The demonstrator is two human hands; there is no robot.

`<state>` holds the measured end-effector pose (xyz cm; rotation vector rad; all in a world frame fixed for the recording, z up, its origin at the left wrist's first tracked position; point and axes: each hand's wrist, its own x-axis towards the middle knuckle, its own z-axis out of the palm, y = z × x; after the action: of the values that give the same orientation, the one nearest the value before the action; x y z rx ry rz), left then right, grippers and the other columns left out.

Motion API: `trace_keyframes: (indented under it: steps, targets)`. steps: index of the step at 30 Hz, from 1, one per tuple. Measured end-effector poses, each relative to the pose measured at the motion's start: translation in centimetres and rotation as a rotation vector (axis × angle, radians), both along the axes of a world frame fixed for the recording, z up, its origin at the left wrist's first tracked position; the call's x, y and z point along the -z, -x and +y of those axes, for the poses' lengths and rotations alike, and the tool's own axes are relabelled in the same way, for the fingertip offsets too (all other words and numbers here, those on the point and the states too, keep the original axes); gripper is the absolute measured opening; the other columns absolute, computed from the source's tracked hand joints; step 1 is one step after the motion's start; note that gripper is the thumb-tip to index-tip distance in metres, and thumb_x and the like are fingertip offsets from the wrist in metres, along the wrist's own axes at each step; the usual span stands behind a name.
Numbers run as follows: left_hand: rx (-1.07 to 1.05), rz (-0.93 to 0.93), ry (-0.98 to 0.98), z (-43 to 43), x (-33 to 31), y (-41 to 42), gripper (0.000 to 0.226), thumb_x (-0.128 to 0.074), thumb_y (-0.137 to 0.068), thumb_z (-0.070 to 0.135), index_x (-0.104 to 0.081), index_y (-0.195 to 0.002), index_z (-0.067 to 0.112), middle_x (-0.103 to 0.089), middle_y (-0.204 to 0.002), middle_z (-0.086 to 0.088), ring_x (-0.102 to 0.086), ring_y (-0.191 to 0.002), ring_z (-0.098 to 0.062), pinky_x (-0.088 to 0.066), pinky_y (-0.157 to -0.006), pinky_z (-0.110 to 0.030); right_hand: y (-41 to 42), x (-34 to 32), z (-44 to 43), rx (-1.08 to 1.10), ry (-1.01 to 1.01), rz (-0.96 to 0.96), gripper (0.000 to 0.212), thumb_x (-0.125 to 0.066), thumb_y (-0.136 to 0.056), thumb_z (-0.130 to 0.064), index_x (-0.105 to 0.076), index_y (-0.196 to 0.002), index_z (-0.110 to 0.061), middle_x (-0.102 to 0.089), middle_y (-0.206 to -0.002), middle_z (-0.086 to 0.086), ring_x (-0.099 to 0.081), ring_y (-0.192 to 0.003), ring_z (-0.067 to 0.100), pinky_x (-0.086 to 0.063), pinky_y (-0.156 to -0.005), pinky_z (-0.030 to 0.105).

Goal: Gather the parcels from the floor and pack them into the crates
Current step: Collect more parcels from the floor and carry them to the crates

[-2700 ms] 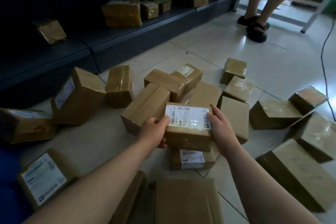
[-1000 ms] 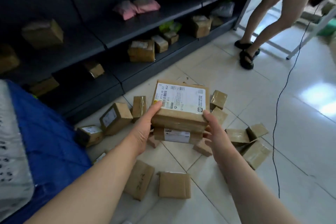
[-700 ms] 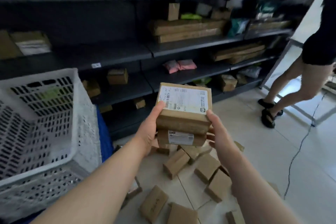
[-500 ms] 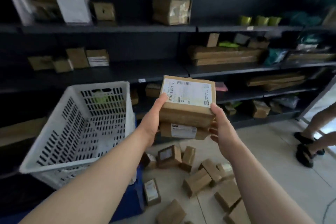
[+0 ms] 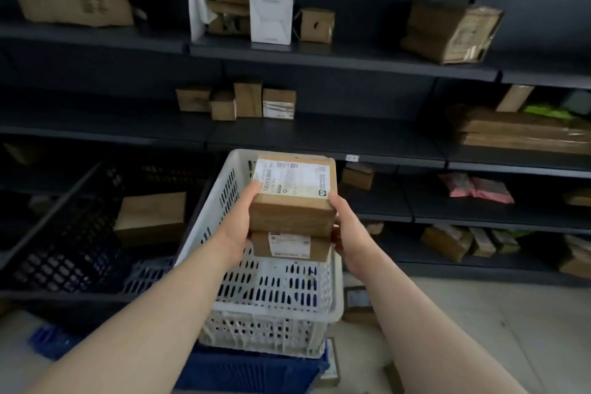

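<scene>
Shelves (image 5: 319, 57): dark racks along the far wall, holding scattered boxes.
White crate (image 5: 335, 291): near centre, directly beneath your hands.
Parcel stack (image 5: 292, 208): two boxes, held above the white crate.
Left hand (image 5: 236, 224), right hand (image 5: 347, 230): your fingers grip the stack's sides.

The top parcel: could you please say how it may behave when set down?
The top parcel is probably stiff: its cardboard edges look square. It could slide off the lower parcel, being merely stacked on it.
</scene>
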<state>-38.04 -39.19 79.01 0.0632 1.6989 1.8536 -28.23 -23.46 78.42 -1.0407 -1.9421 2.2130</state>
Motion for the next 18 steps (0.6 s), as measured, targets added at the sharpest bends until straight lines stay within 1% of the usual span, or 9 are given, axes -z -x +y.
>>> trace_keyframes:
  steps: [1, 3, 6, 8, 10, 13, 14, 16, 18]
  targets:
    - [-0.001, -0.025, 0.017, 0.0, 1.2, 1.9, 0.031, -0.042, -0.095, 0.058, -0.065, -0.095, 0.037, -0.073, -0.094, 0.005, -0.063, -0.097, -0.015, -0.047, -0.090, -0.035, 2.1, 1.4, 0.0, 0.007, 0.015, -0.025, 0.065, -0.048, -0.082, -0.076, -0.060, -0.122, -0.026, -0.069, -0.113, 0.004, -0.063, -0.106, 0.023, -0.046, -0.098, 0.039]
    - [-0.007, -0.066, 0.051, 0.1, 3.2, 5.4, 0.032, -0.044, -0.094, 0.059, -0.066, -0.097, 0.036, -0.073, -0.096, 0.002, -0.063, -0.098, -0.017, -0.047, -0.090, -0.036, 6.0, 3.9, 0.0, 0.035, 0.054, -0.065, 0.069, -0.050, -0.081, -0.076, -0.054, -0.128, -0.026, -0.066, -0.119, 0.005, -0.060, -0.111, 0.024, -0.040, -0.108, 0.044]
    - [-0.001, -0.130, 0.110, 0.8, 6.5, 10.5, 0.034, -0.046, -0.092, 0.061, -0.066, -0.101, 0.035, -0.072, -0.103, -0.001, -0.061, -0.102, -0.018, -0.041, -0.102, -0.040, 10.9, 7.2, 0.4, 0.088, 0.118, -0.129, 0.062, -0.052, -0.083, -0.073, -0.053, -0.124, -0.026, -0.064, -0.119, 0.006, -0.059, -0.111, 0.025, -0.038, -0.110, 0.046]
    - [0.000, -0.157, 0.153, 1.6, 8.5, 13.6, 0.034, -0.045, -0.093, 0.059, -0.064, -0.102, 0.033, -0.070, -0.102, -0.001, -0.060, -0.098, -0.016, -0.040, -0.098, -0.037, 13.8, 9.2, 1.0, 0.125, 0.156, -0.178, 0.065, -0.055, -0.081, -0.072, -0.053, -0.125, -0.024, -0.064, -0.118, 0.007, -0.059, -0.110, 0.025, -0.040, -0.109, 0.045]
    - [0.000, -0.203, 0.190, 2.5, 10.4, 16.3, 0.032, -0.046, -0.093, 0.058, -0.062, -0.100, 0.032, -0.068, -0.101, -0.002, -0.059, -0.097, -0.017, -0.039, -0.099, -0.038, 16.4, 11.2, 1.7, 0.167, 0.198, -0.201, 0.060, -0.056, -0.084, -0.068, -0.054, -0.123, -0.024, -0.064, -0.114, 0.006, -0.060, -0.106, 0.024, -0.045, -0.102, 0.042]
    - [0.051, -0.266, 0.227, 3.7, 13.2, 19.9, 0.032, -0.047, -0.091, 0.060, -0.061, -0.101, 0.033, -0.068, -0.107, -0.004, -0.059, -0.104, -0.021, -0.037, -0.107, -0.043, 19.7, 13.5, 2.7, 0.227, 0.250, -0.230, 0.033, -0.053, -0.093, -0.056, -0.056, -0.109, -0.026, -0.064, -0.101, 0.002, -0.061, -0.093, 0.018, -0.048, -0.072, 0.031]
    - [0.061, -0.281, 0.231, 4.2, 14.3, 20.9, 0.034, -0.048, -0.091, 0.060, -0.062, -0.105, 0.033, -0.068, -0.108, -0.005, -0.059, -0.105, -0.022, -0.039, -0.104, -0.042, 20.6, 14.3, 3.1, 0.253, 0.259, -0.236, 0.034, -0.053, -0.094, -0.054, -0.056, -0.112, -0.026, -0.064, -0.102, 0.003, -0.061, -0.093, 0.018, -0.048, -0.073, 0.031]
    - [0.066, -0.307, 0.233, 5.1, 16.0, 22.5, 0.030, -0.049, -0.093, 0.056, -0.062, -0.105, 0.032, -0.068, -0.108, -0.004, -0.061, -0.102, -0.020, -0.045, -0.093, -0.036, 22.2, 15.9, 3.9, 0.292, 0.266, -0.236, 0.046, -0.056, -0.091, -0.057, -0.055, -0.124, -0.025, -0.064, -0.111, 0.006, -0.061, -0.102, 0.023, -0.050, -0.093, 0.040]
    - [0.062, -0.332, 0.234, 5.9, 17.3, 23.7, 0.026, -0.052, -0.093, 0.053, -0.063, -0.103, 0.032, -0.067, -0.108, -0.003, -0.061, -0.102, -0.019, -0.045, -0.095, -0.036, 23.4, 17.4, 4.6, 0.328, 0.270, -0.250, 0.049, -0.058, -0.089, -0.055, -0.056, -0.127, -0.023, -0.063, -0.117, 0.007, -0.059, -0.107, 0.025, -0.043, -0.106, 0.044]
